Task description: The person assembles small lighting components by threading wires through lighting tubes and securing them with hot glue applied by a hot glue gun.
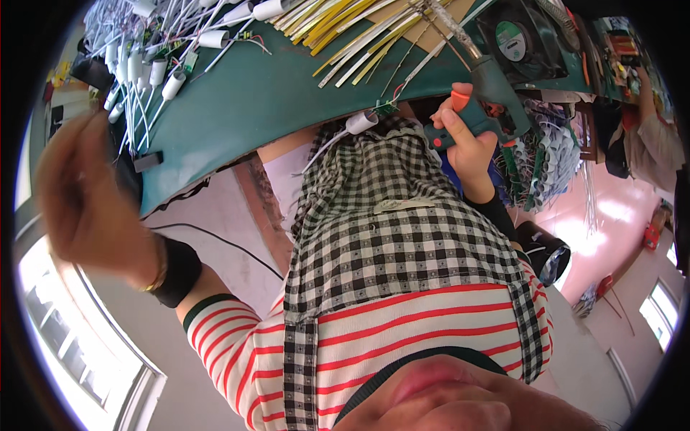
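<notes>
Gripping a glue gun in the right hand, the person sits at a green surface seen from a head camera tilted far down, so that the picture takes in their own checked and striped clothing. The right fingers are wrapped around the orange and dark green handle, with one curled near the trigger. The gun's long axis runs from the hand up and to the left, its clear glue stick slanting over the far part of the surface. Just left of that hand, at the near edge of the surface, lies a small white capsule joined to a tiny circuit board, with a white lead trailing down over the clothing. The right hand is clearly the nearer one to this piece; the capsule lies to the left of its fingers and slightly lower than the gun's body. The left hand is raised well apart at the left side of the view, blurred, holding nothing that can be seen; its fingers look loosely bent, though the blur makes it hard to be sure. More white capsules with leads are heaped at the far left of the surface, yellow strips lie across the middle, and a black fan sits to the right
</notes>
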Demonstrator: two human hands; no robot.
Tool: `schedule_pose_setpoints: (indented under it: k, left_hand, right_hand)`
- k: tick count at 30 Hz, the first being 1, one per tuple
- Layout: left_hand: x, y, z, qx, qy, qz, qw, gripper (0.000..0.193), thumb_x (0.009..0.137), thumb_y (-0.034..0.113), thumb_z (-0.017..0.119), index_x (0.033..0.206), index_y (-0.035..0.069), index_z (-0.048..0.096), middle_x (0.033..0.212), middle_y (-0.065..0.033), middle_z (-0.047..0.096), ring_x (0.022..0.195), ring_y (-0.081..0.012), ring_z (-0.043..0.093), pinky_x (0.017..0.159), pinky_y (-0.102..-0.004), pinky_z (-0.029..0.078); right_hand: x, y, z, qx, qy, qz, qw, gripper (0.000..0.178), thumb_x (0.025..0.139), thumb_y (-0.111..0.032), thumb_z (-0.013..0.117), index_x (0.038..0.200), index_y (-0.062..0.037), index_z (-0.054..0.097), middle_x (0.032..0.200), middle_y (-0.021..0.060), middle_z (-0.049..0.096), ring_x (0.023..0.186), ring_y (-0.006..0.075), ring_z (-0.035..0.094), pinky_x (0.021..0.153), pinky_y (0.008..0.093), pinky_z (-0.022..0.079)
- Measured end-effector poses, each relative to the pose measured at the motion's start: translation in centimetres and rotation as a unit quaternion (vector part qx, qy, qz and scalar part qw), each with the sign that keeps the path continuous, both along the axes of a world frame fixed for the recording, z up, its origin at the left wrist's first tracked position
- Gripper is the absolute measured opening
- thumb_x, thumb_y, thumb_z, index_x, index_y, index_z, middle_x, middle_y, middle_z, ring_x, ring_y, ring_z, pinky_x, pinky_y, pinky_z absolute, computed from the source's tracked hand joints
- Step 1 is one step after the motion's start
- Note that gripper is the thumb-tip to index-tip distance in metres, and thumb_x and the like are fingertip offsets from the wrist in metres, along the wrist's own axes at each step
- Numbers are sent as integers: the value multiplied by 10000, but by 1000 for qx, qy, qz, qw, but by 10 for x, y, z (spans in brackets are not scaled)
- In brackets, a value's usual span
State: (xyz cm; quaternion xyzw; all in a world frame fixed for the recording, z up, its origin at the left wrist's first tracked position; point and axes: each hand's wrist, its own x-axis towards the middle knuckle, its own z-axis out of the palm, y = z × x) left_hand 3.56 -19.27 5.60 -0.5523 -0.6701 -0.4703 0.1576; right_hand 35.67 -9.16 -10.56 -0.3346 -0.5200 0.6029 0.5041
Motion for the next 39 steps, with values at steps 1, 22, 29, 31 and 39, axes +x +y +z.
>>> schedule_pose_setpoints:
  k: [1, 22, 29, 31, 39]
  left_hand:
    - [15, 21, -12, -74, 28, -25, 997, 48, 801, -21, 613, 821, 18, 634, 770, -84, 605, 714, -215, 587, 607, -357, 472]
    - [93, 53, -142, -319, -45, -96, 942, 61, 699, 85, 641, 748, 101, 610, 814, -25, 536, 793, -254, 490, 689, -372, 365]
    - [93, 51, -142, -323, -41, -101, 940, 72, 694, 83, 637, 754, 102, 602, 813, -30, 525, 812, -267, 487, 702, -384, 364]
    - [93, 50, -142, -316, -41, -109, 942, 83, 690, 87, 642, 762, 101, 603, 816, -32, 521, 821, -269, 486, 702, -384, 363]
    - [92, 52, -140, -318, -36, -120, 940, 84, 685, 83, 639, 756, 94, 597, 806, -34, 513, 829, -272, 483, 697, -388, 353]
  right_hand:
    - [4, -1, -1, 7, -5, 7, 1000, 360, 846, -7, 607, 1179, 4, 470, 787, 67, 588, 697, 123, 569, 640, 250, 470]
    - [31, -43, 8, -8, -189, 136, 972, 382, 827, 17, 596, 1194, 14, 488, 809, 92, 604, 724, 139, 573, 665, 277, 466]
    - [44, -38, 13, -27, -184, 205, 961, 403, 808, 55, 575, 1201, 25, 488, 807, 105, 604, 715, 161, 579, 662, 293, 477]
    - [44, -34, 21, -12, -219, 238, 946, 391, 815, 41, 575, 1196, 37, 488, 818, 112, 603, 710, 170, 580, 660, 301, 483]
    - [40, -31, 40, -88, -234, 255, 934, 287, 834, 1, 570, 1114, 54, 532, 898, 128, 617, 702, 160, 596, 651, 273, 490]
